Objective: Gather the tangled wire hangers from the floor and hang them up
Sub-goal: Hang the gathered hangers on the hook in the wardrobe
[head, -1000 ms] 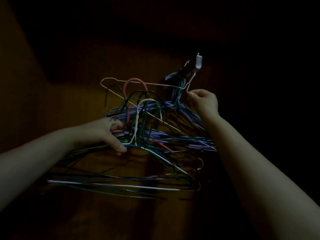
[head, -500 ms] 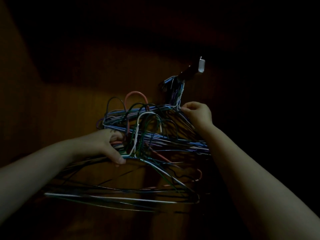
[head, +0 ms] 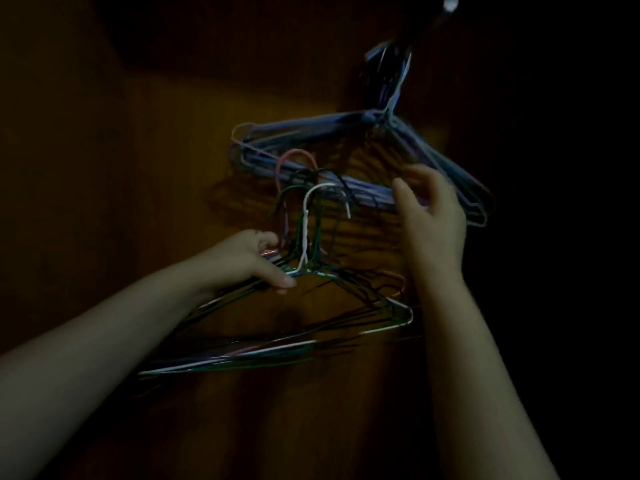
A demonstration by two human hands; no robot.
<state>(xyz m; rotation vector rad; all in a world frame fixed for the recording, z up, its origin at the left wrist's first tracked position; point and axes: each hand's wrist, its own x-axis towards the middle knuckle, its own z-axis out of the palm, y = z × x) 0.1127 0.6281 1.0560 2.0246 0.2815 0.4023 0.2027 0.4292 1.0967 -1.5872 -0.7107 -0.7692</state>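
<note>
The left hand (head: 252, 261) grips a bundle of hangers (head: 305, 233) at their necks, low in front. The right hand (head: 433, 220) is spread and holds nothing, just beside the blue hangers (head: 311, 128) that hang from a hook (head: 450, 1) above.

Hook (head: 450, 1) partly beyond top edge

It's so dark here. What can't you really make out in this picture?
Head view, the only one:
The hook holding the hanging hangers: cut off by the top edge.
How many hangers the left hand grips: overlapping wires, darkness.
Whether the right hand touches the hanging hangers: blurred.
</note>
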